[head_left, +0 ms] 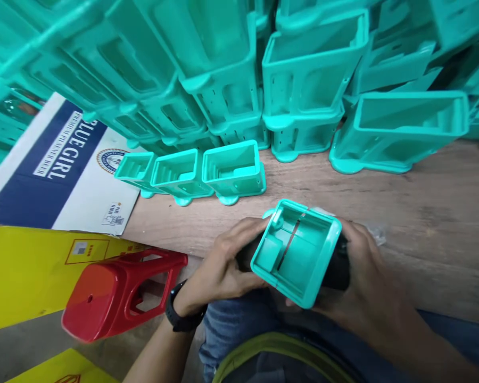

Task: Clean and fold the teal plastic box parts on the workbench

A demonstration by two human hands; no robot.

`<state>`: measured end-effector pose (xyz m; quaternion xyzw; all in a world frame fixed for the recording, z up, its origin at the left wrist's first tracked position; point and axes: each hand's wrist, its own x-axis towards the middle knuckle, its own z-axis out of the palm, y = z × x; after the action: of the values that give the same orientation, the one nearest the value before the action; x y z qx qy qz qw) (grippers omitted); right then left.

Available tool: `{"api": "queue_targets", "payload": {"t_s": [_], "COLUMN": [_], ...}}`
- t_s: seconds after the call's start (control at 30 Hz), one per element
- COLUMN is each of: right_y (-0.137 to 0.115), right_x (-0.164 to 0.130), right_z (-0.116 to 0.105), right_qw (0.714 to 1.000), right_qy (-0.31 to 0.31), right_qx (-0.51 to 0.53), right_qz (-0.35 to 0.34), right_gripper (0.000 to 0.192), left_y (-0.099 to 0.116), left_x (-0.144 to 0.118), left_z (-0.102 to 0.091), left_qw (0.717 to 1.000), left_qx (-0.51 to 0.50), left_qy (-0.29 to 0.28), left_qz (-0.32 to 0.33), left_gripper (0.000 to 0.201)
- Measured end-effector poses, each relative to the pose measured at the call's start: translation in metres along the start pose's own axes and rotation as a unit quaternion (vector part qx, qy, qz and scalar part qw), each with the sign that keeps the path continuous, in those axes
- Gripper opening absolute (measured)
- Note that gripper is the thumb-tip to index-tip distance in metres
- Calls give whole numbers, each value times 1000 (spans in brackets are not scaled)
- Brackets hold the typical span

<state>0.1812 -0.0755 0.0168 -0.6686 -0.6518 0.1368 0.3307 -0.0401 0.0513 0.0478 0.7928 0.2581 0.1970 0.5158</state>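
Red stool at far left; our left hand and right hand, fingers wrapped around a teal housing above the table edge, a row of three housings behind.

Loads of teal plastic housings stacked along the wooden floor, three small ones lined up in front. Blue Girl carton, yellow cardboard, red stool tipped sideways.
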Motion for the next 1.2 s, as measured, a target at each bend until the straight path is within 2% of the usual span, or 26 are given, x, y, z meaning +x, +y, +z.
{"api": "queue_targets", "payload": {"t_s": [0.07,0.13,0.2,0.23,0.3,0.37,0.43,0.5,0.6,0.73,0.87,1.0,1.2], "right_y": [-3,-12,-24,-29,-34,-30,-19,-6,3,-11,-30,-34,-35], "right_x": [-1,-3,-7,-8,-11,-12,-9,-1,13,30,36,35,33], "right_z": [7,14,21,24,28,26,16,2,-11,-3,14,19,20], "right_qw": [1000,998,996,996,995,995,999,999,981,924,879,892,900], "right_qy": [25,53,70,74,81,82,46,-17,-71,-57,-44,5,42], "right_qx": [-6,-15,-24,-27,-35,-38,-19,27,174,362,446,422,400], "right_qz": [-8,14,42,52,52,38,7,-5,46,109,161,162,167], "right_gripper": [108,102,93,89,83,80,77,78,82,66,56,49,51], "left_y": [5,8,7,6,3,0,-1,0,1,3,-1,-7,-8], "left_x": [-10,-18,-22,-22,-22,-23,-25,-29,-35,-37,-34,-32,-29], "left_z": [5,16,33,42,57,64,63,57,47,44,51,56,56], "left_qw": [1000,998,992,986,972,968,969,971,977,986,984,978,973], "left_qx": [-30,-64,-97,-104,-95,-57,-19,-1,-24,-51,-43,-13,9], "left_qy": [0,14,80,127,211,241,243,234,201,145,165,207,229], "left_qz": [-4,1,-10,-23,-43,-42,-38,-54,-72,-56,-47,-12,12], "left_gripper": [80,100,115,116,106,93,86,86,85,87,89,86,83]}}
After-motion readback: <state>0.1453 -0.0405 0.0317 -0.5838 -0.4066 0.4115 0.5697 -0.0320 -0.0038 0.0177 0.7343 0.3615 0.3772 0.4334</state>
